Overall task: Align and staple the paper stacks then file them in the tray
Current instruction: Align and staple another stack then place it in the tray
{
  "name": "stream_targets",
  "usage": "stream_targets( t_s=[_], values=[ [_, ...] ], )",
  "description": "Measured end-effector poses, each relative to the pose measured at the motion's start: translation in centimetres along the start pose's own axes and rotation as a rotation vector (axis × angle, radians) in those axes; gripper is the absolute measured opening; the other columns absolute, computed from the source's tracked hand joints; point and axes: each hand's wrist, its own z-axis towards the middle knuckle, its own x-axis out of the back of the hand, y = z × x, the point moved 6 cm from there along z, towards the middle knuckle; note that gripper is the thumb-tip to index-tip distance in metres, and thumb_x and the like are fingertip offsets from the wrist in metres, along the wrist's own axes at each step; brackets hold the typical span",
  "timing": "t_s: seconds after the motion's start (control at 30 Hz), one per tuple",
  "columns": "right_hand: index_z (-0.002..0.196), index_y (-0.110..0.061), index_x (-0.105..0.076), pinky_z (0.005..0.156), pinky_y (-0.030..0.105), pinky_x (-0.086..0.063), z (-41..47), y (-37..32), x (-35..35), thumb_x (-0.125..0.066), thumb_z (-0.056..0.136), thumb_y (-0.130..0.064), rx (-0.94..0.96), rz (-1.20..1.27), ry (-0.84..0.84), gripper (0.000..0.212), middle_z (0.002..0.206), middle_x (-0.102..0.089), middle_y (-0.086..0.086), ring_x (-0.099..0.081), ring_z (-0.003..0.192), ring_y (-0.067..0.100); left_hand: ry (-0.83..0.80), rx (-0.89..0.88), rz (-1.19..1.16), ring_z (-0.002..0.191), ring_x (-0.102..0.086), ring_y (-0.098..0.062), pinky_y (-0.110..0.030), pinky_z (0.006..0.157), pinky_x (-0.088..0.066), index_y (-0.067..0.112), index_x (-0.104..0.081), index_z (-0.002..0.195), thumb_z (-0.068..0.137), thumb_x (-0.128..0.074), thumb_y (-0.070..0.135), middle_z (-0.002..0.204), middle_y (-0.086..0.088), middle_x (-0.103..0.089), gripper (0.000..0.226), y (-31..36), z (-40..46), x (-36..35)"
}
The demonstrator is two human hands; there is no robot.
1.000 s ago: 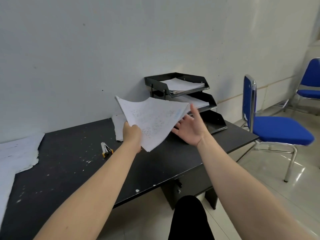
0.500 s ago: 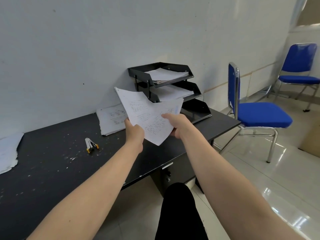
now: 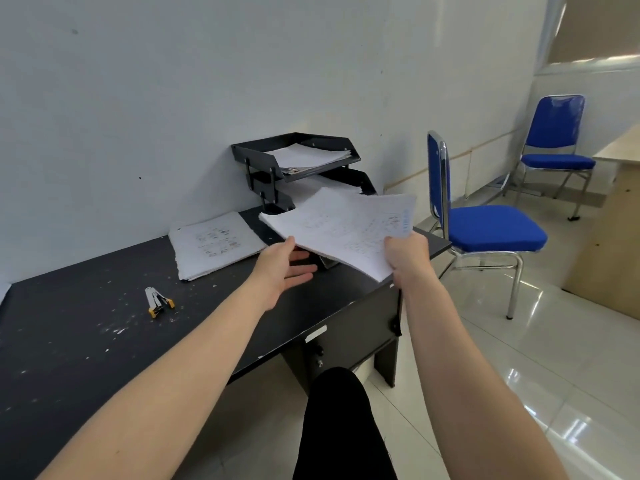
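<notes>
Stapler (image 3: 158,301) lies unmoved on the desk (image 3: 86,341). Left hand (image 3: 281,264) has let go of the paper stack (image 3: 341,230), fingers straight beneath it. Right hand (image 3: 406,256) now grips the stack alone, lowered flatter before the tray (image 3: 273,157).

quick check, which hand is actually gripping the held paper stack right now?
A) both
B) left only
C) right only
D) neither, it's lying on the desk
C: the right hand pinches the near right corner of the paper stack, while the left hand is open, fingers straight, at the stack's left edge.
</notes>
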Motion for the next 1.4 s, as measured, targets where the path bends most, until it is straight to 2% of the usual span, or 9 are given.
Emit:
stream_targets(
  t_s=[0.1,0.27,0.4,0.57,0.87,1.0,1.13,1.3,1.4],
  values=[
    [0.130,-0.002,-0.060,0.082,0.037,-0.058,1.1,-0.1,2.8,-0.047,0.097,0.002,0.022,-0.069,0.089,0.036,0.124,-0.067,0.014,-0.066,0.104,0.034,-0.087,0.043,0.091,0.092,-0.077,-0.030,-0.038,0.077,-0.063,0.009,-0.049,0.141,0.106,-0.050,0.034,0.122,-0.012,-0.066,0.043,-0.9,0.1,-2.9],
    [0.112,-0.002,-0.060,0.074,0.033,-0.046,2.0,-0.1,6.2,-0.046,0.096,0.003,0.028,-0.212,0.156,0.022,0.099,-0.058,0.014,-0.053,0.088,0.029,-0.154,0.076,0.184,0.093,-0.077,-0.028,-0.037,0.081,-0.063,0.009,-0.045,0.146,0.107,-0.047,0.033,0.123,-0.010,-0.066,0.045,-1.9,0.4,-5.2],
    [0.120,0.001,-0.059,0.057,0.025,-0.043,2.6,1.0,8.7,-0.039,0.095,0.011,-0.002,-0.112,0.178,0.033,0.108,-0.060,0.013,-0.059,0.088,0.030,-0.150,0.059,0.240,0.091,-0.077,-0.025,-0.037,0.080,-0.063,0.012,-0.048,0.145,0.107,-0.048,0.034,0.122,-0.008,-0.067,0.044,-2.1,0.9,-5.5],
    [0.115,-0.004,-0.061,0.072,0.033,-0.048,3.5,2.5,6.8,-0.039,0.095,0.011,-0.041,0.015,0.141,0.034,0.113,-0.065,0.012,-0.061,0.090,0.029,-0.152,0.039,0.287,0.094,-0.076,-0.025,-0.037,0.080,-0.063,0.012,-0.047,0.144,0.107,-0.047,0.037,0.122,-0.007,-0.066,0.045,-2.2,1.3,-5.3],
    [0.127,-0.005,-0.061,0.077,0.038,-0.057,6.3,4.2,1.2,-0.047,0.097,0.001,-0.047,-0.060,0.124,0.034,0.125,-0.066,0.016,-0.065,0.105,0.035,-0.132,0.009,0.397,0.095,-0.076,-0.023,-0.040,0.085,-0.063,0.021,-0.057,0.122,0.107,-0.046,0.033,0.119,-0.003,-0.066,0.022,-2.9,2.2,-3.6],
    [0.128,-0.010,-0.050,0.063,0.044,-0.057,6.8,4.4,-2.2,-0.049,0.099,0.004,-0.304,0.192,-0.024,0.032,0.121,-0.062,0.015,-0.063,0.105,0.032,-0.110,-0.006,0.418,0.095,-0.075,-0.022,-0.036,0.081,-0.064,0.020,-0.056,0.124,0.107,-0.046,0.032,0.119,-0.004,-0.065,0.023,-2.7,3.2,-3.0],
    [0.144,-0.003,-0.045,0.079,0.040,-0.058,8.2,3.9,-3.6,-0.040,0.098,0.017,-0.283,0.140,-0.077,0.050,0.139,-0.058,0.016,-0.064,0.113,0.032,-0.067,-0.057,0.477,0.097,-0.073,-0.020,-0.035,0.082,-0.063,0.019,-0.057,0.124,0.107,-0.046,0.030,0.120,-0.003,-0.064,0.023,-1.9,4.6,-2.2],
    [0.135,-0.001,-0.049,0.082,0.044,-0.063,10.2,3.2,-5.0,-0.057,0.089,0.021,-0.225,0.031,0.000,0.051,0.137,-0.054,0.014,-0.062,0.114,0.034,0.029,-0.235,0.770,0.125,-0.056,-0.021,-0.039,0.109,-0.046,0.024,-0.044,0.148,0.104,-0.048,0.027,0.147,0.001,-0.049,0.044,-0.8,7.1,-1.4],
    [0.139,-0.003,-0.038,0.083,0.054,-0.062,11.2,3.0,-6.1,-0.066,0.083,0.019,-0.159,-0.122,0.040,0.067,0.143,-0.048,0.021,-0.058,0.122,0.040,-0.003,-0.288,0.903,0.133,-0.050,-0.020,-0.036,0.112,-0.040,0.023,-0.035,0.156,0.106,-0.047,0.024,0.160,0.002,-0.035,0.052,-0.6,8.4,-1.5]
  ],
)
